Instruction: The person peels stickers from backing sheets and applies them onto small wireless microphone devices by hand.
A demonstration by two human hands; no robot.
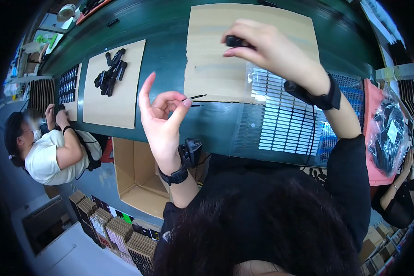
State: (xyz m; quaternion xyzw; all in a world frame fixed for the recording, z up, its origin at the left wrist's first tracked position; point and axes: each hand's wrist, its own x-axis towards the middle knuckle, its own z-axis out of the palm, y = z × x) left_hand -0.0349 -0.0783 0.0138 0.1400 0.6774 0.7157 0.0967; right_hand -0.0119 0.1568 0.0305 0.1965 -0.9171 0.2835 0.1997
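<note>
An open carton (140,177) sits below the table edge. White label sheets (280,115) lie under the right wrist. The left hand (161,119), raised, pinches a thin pin (195,97). Farther off, the right hand (271,50) grips a black piece (234,41) over cardboard (216,55).

A clear sheet of white rectangular labels (280,115) lay on the green table (165,27) — an open brown cardboard box (135,177) stood below its edge, a clear bag (393,135) at right.
</note>
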